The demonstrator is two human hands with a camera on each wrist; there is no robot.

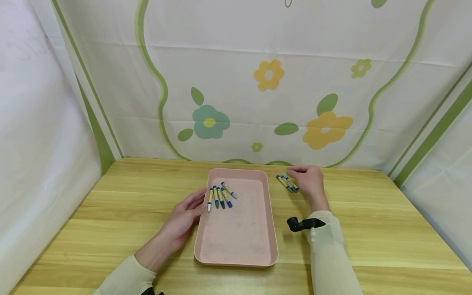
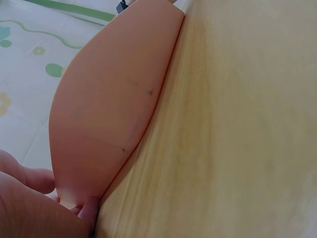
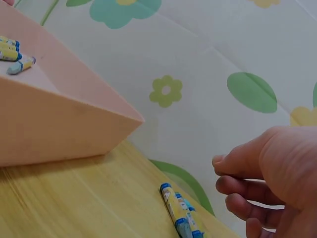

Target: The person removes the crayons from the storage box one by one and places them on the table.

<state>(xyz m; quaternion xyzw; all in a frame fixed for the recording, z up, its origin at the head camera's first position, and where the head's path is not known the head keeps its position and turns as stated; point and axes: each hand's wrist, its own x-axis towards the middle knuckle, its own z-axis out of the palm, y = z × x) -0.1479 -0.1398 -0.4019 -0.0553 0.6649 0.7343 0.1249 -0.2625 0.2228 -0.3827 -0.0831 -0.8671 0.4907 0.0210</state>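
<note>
My left hand (image 1: 184, 217) rests at the left side of a pink tray (image 1: 239, 241), its fingers against the outer wall. In the left wrist view the fingertips touch the tray wall (image 2: 109, 99) near its rim and base. Inside the tray, toward the upper left, lie several crayons (image 1: 222, 198) with yellow wrappers, in green, blue and pale tones. To the right of the tray my right hand (image 1: 309, 182) hovers beside a small group of crayons (image 1: 285, 183) on the table. Its fingers (image 3: 242, 188) are loosely bent, with nothing visible between them.
A wooden table (image 1: 368, 237) carries the tray and the loose crayons. Behind it hangs a white cloth (image 1: 236, 82) with printed flowers and leaves, and white cloth also flanks the sides. A black wrist device (image 1: 304, 224) sits on the right sleeve.
</note>
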